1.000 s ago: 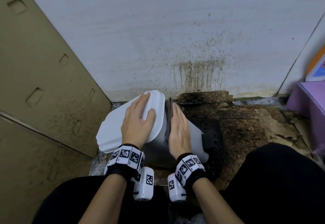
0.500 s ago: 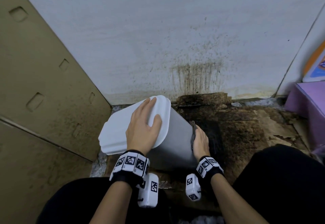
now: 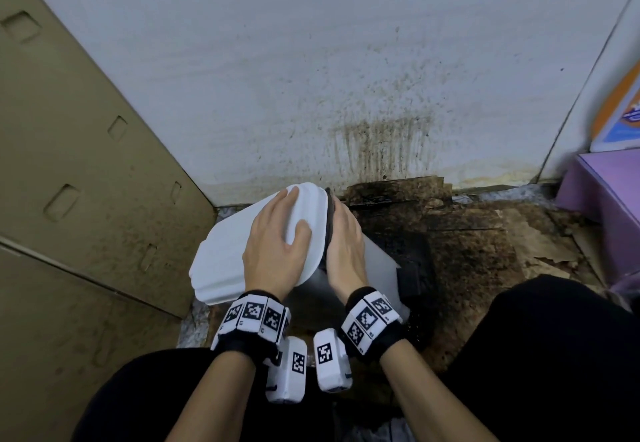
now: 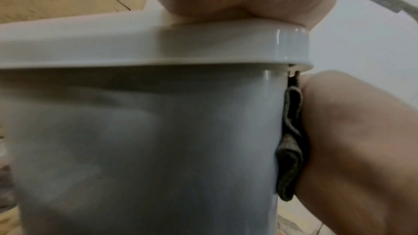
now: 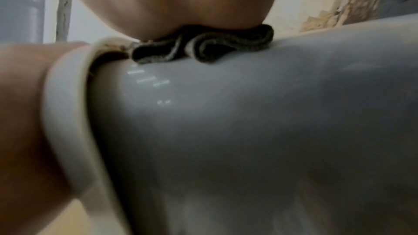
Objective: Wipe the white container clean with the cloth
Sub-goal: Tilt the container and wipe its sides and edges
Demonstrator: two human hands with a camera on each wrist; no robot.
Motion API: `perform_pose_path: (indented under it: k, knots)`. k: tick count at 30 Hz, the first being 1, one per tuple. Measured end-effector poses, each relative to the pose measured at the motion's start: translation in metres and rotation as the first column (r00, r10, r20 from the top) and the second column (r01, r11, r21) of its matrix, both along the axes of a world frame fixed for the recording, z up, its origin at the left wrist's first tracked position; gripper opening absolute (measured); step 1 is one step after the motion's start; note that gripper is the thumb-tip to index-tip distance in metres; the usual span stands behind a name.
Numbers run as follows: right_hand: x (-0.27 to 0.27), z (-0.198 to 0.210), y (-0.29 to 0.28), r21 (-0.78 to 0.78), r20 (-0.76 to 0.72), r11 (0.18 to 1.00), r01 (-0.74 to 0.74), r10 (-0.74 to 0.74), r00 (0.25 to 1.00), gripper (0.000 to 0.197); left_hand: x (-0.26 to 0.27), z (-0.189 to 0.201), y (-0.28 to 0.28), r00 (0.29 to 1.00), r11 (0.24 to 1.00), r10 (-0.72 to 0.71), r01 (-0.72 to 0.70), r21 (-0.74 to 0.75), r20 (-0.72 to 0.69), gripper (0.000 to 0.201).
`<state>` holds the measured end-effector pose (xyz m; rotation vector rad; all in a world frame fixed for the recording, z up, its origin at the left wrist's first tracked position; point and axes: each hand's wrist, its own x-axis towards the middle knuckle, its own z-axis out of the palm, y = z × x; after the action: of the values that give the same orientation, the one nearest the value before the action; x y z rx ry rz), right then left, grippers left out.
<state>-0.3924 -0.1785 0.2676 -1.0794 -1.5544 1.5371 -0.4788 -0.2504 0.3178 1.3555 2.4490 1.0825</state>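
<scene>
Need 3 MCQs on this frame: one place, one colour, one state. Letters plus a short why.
1. Where is the cloth?
A. on the lid
B. between the right hand and the container's side
C. on the floor

2. Cloth colour?
A. dark grey
B. yellow
C. red

3. The left hand is:
A. hanging free
B. resting flat on the lid
C. gripping the cloth

B: the left wrist view shows it pressed against the white container wall.
A: dark grey folds in both wrist views.
B: fingers spread on the lid.

cloth (image 3: 329, 223) mostly hidden under right hand (image 3: 344, 251), container (image 3: 377, 268) base hidden
</scene>
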Motion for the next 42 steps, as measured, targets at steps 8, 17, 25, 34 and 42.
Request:
perform_pose_path:
  k: [8,17,25,34,42]
  knots:
    - [0.03,-0.06,0.009,0.162,0.099,0.987,-0.01,-0.006,0.995,0.05,-0.002,0.001,0.005,0.999,0.999,-0.038,0.038,0.014,-0.004,0.057]
    - [0.054,-0.118,0.015,-0.049,0.233,0.981,0.188,-0.172,0.957,0.052,-0.002,-0.002,0.003,0.999,0.999,-0.037,0.038,0.025,-0.04,0.056]
    - [0.018,-0.051,-0.023,0.062,0.038,0.982,0.179,-0.182,0.983,0.062,-0.008,-0.003,0.01,0.999,1.0,-0.016,0.017,0.02,-0.046,0.058]
    - [0.028,-0.075,-0.041,0.447,0.052,0.889,0.099,-0.137,0.989,0.057,-0.008,-0.004,0.007,0.998,0.999,-0.042,0.042,0.004,-0.047,0.058]
    - [0.06,-0.152,-0.043,0.229,0.115,0.921,0.315,-0.347,0.931,0.062,-0.01,-0.002,0.004,0.999,1.0,-0.019,0.019,0.02,-0.027,0.058]
